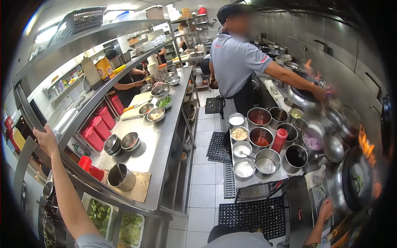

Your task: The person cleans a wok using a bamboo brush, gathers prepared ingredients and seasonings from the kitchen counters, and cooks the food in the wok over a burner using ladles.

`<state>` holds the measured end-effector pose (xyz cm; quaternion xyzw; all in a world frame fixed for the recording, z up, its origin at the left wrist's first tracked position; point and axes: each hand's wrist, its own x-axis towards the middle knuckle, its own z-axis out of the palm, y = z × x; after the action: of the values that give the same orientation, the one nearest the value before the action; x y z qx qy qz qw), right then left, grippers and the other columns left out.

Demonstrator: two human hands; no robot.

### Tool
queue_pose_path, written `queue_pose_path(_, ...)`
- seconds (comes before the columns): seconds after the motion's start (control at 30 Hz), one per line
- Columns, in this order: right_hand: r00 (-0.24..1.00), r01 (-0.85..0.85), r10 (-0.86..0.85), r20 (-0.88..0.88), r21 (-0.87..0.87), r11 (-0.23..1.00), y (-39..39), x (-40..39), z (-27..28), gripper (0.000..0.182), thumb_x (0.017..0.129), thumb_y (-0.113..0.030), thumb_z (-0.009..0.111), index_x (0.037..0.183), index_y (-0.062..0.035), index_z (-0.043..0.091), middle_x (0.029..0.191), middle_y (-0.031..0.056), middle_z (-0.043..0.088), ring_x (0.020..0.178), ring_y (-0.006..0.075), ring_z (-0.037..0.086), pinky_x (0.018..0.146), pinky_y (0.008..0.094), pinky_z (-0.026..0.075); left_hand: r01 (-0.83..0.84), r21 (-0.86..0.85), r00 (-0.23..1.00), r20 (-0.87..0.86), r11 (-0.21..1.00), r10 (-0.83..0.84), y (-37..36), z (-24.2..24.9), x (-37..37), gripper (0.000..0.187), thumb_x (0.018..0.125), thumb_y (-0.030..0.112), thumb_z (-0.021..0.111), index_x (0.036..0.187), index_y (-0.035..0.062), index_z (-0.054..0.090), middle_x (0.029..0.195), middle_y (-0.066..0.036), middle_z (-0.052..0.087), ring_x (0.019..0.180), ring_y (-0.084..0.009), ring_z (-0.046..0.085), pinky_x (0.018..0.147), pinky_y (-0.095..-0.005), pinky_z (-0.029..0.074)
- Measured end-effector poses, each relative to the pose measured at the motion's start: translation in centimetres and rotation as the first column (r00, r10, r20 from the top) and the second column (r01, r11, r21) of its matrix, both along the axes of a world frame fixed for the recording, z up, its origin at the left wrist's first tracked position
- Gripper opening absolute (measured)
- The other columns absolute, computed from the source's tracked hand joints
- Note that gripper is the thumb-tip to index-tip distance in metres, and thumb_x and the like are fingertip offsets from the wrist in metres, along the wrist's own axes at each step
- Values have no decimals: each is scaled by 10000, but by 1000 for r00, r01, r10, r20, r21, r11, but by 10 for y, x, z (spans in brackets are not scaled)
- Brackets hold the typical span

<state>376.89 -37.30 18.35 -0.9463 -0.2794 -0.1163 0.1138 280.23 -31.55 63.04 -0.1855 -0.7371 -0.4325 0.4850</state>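
At the left, my left hand (46,139) is raised at the metal shelf frame (31,111), its fingers closed around something too small to make out. On the right, my right hand (326,209) is closed beside the stove, near a folded cloth (316,177); a thin handle seems to run up from it, but what it holds is unclear. Just beyond that hand a dark wok (359,177) sits over high flames, with some green food in it.
A co-worker (237,58) in a grey shirt reaches over another wok (304,93). Between us stands a cart with metal pots (268,161) and a red squeeze bottle (280,139). A steel counter (159,144) holds bowls (130,141). Black mats (252,215) lie on the floor.
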Motion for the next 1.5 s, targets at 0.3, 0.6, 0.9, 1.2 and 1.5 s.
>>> queue_pose_path(0.3,999,-5,6,-35,32,999,1,-7,7,414,930,-371,364,934,-58,635,884,196,633,804,403,594,706,503,449,32,16,999,-40,999,-32,-1,0,-5,549,848,349,475,1266,11,364,1142,-265,552,1044,-419,536,899,-437,411)
queue_pose_path(0.6,1000,-13,13,19,31,999,1,-17,19,392,922,-365,400,876,-64,647,837,192,636,768,394,604,656,482,464,-31,4,994,-105,1000,31,0,-2,-22,584,844,362,489,1272,-16,369,1143,-277,548,1059,-413,532,902,-433,411)
queue_pose_path(0.9,999,34,-34,4,78,996,2,-18,17,393,900,-387,412,867,-83,658,821,184,641,748,394,608,661,481,474,-79,-49,992,-107,996,74,-4,1,-63,616,849,398,498,1266,-41,381,1152,-282,540,1038,-410,546,890,-443,423)
queue_pose_path(1.2,999,23,-22,-46,20,1000,2,-22,24,380,904,-377,396,879,-90,645,845,183,642,780,397,607,689,486,470,-122,-76,972,-209,990,104,-6,0,-132,643,870,447,483,1258,-61,409,1223,-282,489,1105,-412,495,930,-429,404)
queue_pose_path(1.5,992,67,-61,-111,49,997,4,-29,35,395,905,-370,400,855,-64,643,865,198,636,818,383,602,731,487,452,-190,-165,949,-285,968,137,-8,0,-132,589,883,418,465,1222,-64,469,1230,-260,504,1115,-388,494,944,-414,376)
